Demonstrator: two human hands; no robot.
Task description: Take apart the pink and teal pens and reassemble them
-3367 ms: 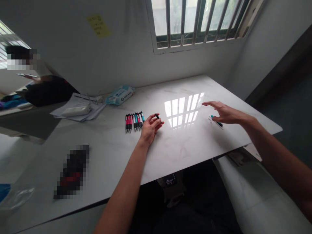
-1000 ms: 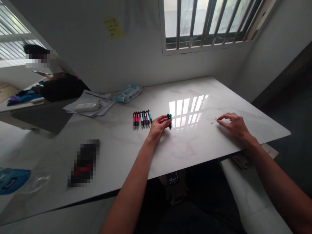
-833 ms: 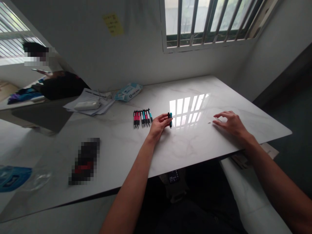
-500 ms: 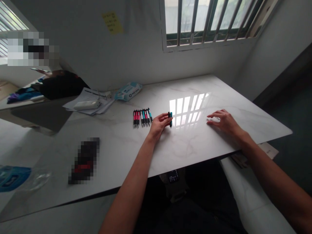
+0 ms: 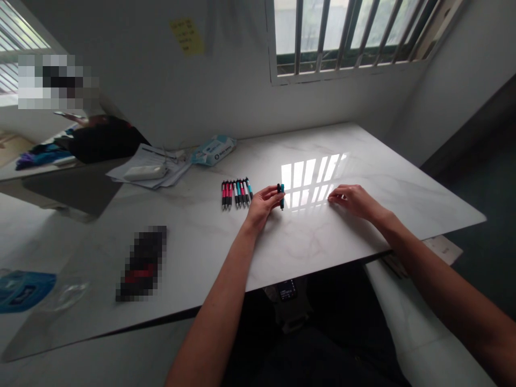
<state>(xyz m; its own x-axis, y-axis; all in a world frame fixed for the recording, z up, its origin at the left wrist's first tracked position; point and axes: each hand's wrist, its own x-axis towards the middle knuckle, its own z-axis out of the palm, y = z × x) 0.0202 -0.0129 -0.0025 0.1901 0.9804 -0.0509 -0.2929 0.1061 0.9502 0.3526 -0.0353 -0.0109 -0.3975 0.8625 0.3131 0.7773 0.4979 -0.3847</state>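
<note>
My left hand [image 5: 262, 207] is closed, pinching a teal-and-black pen [image 5: 282, 198] upright between thumb and fingers. A black part shows beside its teal top, and I cannot tell whether that is a second pen. Just left of this hand, several click pens [image 5: 236, 193] lie side by side in a row, red, white and teal with black grips. My right hand [image 5: 355, 200] is over the table to the right, its thumb and fingertips pressed together. Whatever may be between those fingertips is too small or hidden to make out.
The white marbled table [image 5: 298, 242] carries a pack of wipes [image 5: 213, 150], papers [image 5: 149, 166] with a white box [image 5: 145, 172], and a blurred dark object [image 5: 143, 263]. A clear bottle with a blue label [image 5: 26, 290] lies at left. Another person [image 5: 105, 137] sits beyond the far-left divider.
My right hand has moved left, toward the left hand, and its parted fingers have come together. My left hand keeps its hold on the pen, nearly still.
</note>
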